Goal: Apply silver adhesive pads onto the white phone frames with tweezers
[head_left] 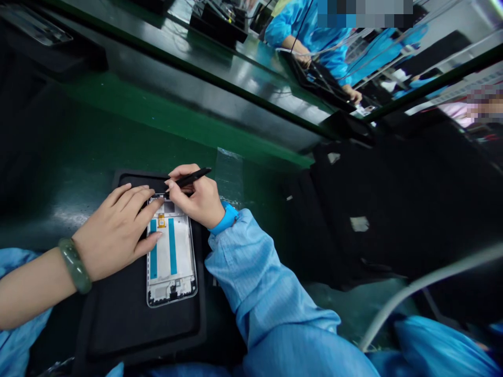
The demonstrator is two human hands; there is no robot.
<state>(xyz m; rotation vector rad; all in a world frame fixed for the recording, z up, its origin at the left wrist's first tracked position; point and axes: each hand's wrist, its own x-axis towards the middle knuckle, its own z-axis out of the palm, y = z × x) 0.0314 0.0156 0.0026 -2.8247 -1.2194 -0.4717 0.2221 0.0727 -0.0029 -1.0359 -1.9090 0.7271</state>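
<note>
A white phone frame [173, 262] with two blue strips lies face up on a black mat [137, 319]. My left hand [116, 230], a green bangle on its wrist, rests flat on the frame's left edge with fingers stretched out. My right hand [198, 201] is closed on a black pen-like tool [190, 179], whose tip points down-left at the frame's top end. A small orange part sits near that top end.
A green bench surface [165, 120] runs behind the mat, with a strip of clear tape [229, 173] stuck to it. Dark black fabric or trays [393, 209] pile up at right. Another person in a blue coat [314, 36] works at a far bench.
</note>
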